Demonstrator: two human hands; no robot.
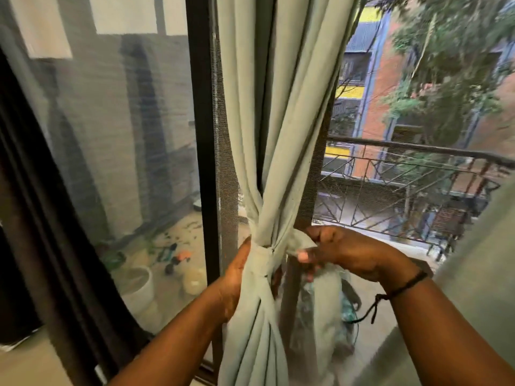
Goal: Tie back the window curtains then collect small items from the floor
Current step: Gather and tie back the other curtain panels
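Pale green fabric fills the middle of the head view: the curtain [278, 121] hangs gathered against the dark window frame [199, 135] and is cinched into a knot [263, 253] about two thirds of the way down. Below the knot the folds fall loose toward the sill.

Left of the knot, the left hand [237, 277] wraps the bundle, its grip clenched round the gathered cloth just under the cinch. Right of the knot, the right hand [342, 253] pinches the free tail [296, 242] between thumb and fingers, pulled out sideways from the knot. A dark cord bracelet [401, 288] sits on that wrist. Beyond the knot, through the mesh, lie a balcony with a railing [404, 174] and a white bucket [140, 285] to the left.

The step in hand looks like tightening the tie. To do it well, the left hand should hold the bundle steady as an anchor while the right draws the tail straight out, level with the knot, so the wrap bites evenly. A jerk downward could slide the cinch along the folds. The floor items are not in view, so that part is not yet begun.
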